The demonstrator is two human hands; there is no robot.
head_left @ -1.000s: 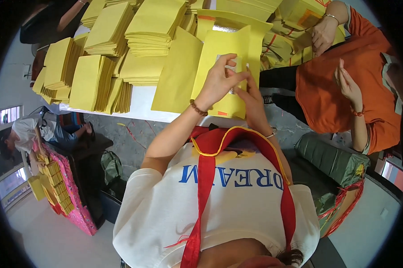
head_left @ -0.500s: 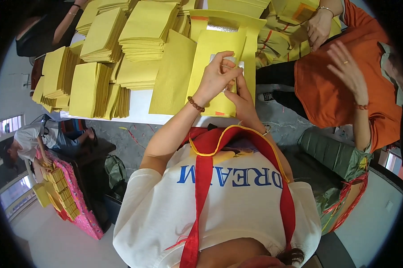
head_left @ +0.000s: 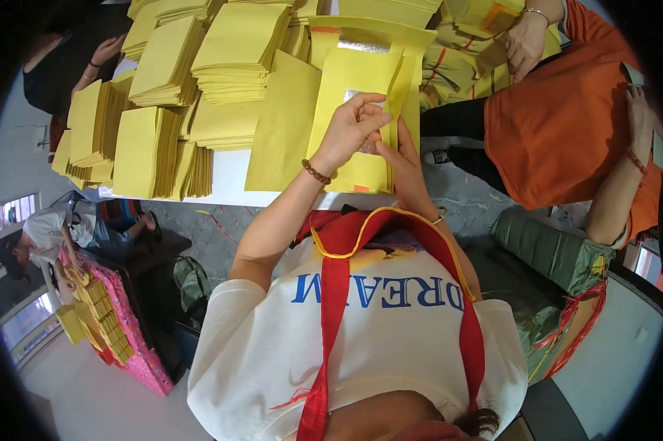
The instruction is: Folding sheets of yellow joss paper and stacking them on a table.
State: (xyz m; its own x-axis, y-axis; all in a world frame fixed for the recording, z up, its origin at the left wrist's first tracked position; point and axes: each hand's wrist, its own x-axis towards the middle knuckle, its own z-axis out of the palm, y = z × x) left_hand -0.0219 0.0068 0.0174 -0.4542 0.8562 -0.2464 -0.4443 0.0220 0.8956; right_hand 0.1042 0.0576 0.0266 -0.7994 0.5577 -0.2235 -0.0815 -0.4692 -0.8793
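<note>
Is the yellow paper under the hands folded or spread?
Partly folded: the yellow paper has its right edge raised beside the right hand; its left part lies flat.

Yellow stacks (head_left: 144, 151) block left side; gap over floor (head_left: 458, 194) beside right hand (head_left: 406, 160)

The print that can be read stands on the white shirt (head_left: 409, 349): a single line of large blue capitals (head_left: 409, 292) with serifs across the chest, upside down in view. One red strap (head_left: 334, 309) runs over the line, parting its leftmost letter from the others; a second red strap (head_left: 474, 345) passes at the right end, against the edge of the last letter there. A small orange mark (head_left: 362, 187) sits at the lower edge of the yellow sheet (head_left: 361, 70), an orange strip (head_left: 325, 30) above its upper left, an orange patch (head_left: 497, 20) on the yellow bundle (head_left: 456, 62); no characters can be made out on these.
</note>
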